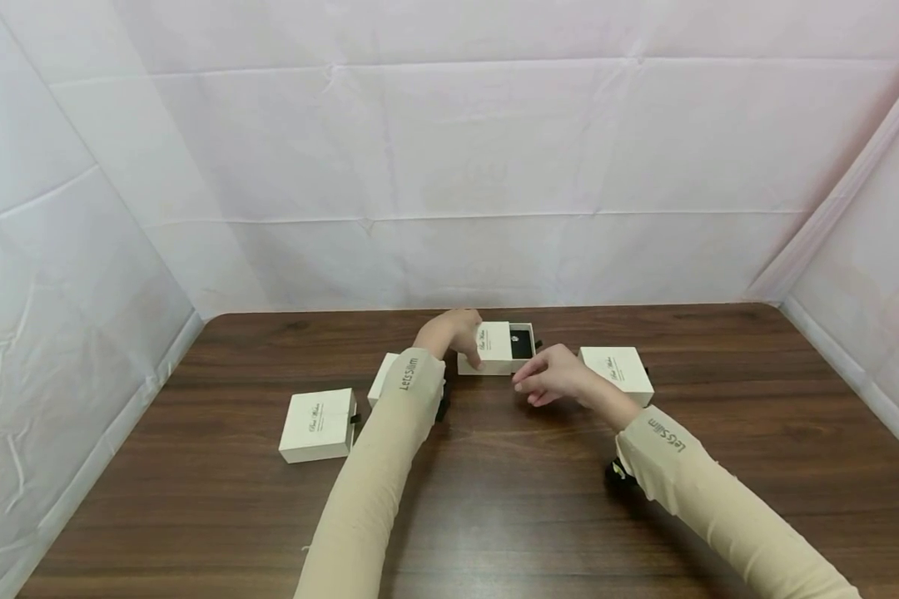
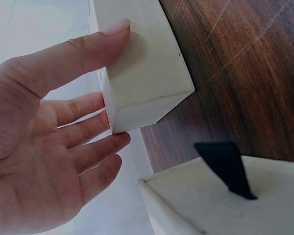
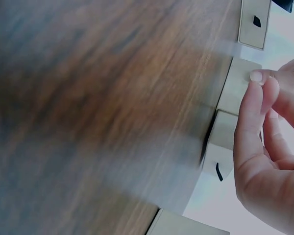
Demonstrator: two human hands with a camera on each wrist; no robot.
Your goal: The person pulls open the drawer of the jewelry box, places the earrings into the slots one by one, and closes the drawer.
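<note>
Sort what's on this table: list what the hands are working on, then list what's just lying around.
In hand:
- open box, drawer slid partly out, gripped by the left hand
- right hand, empty, close beside it

Lying about:
- right box
- front-left box
- box behind the left sleeve

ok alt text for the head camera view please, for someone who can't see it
A person's left hand grips a small white box whose drawer is slid partly open, showing a dark insert, while the right hand hovers just right of it holding nothing. Three more closed white boxes sit on the brown wooden table, against a white fabric backdrop.
</note>
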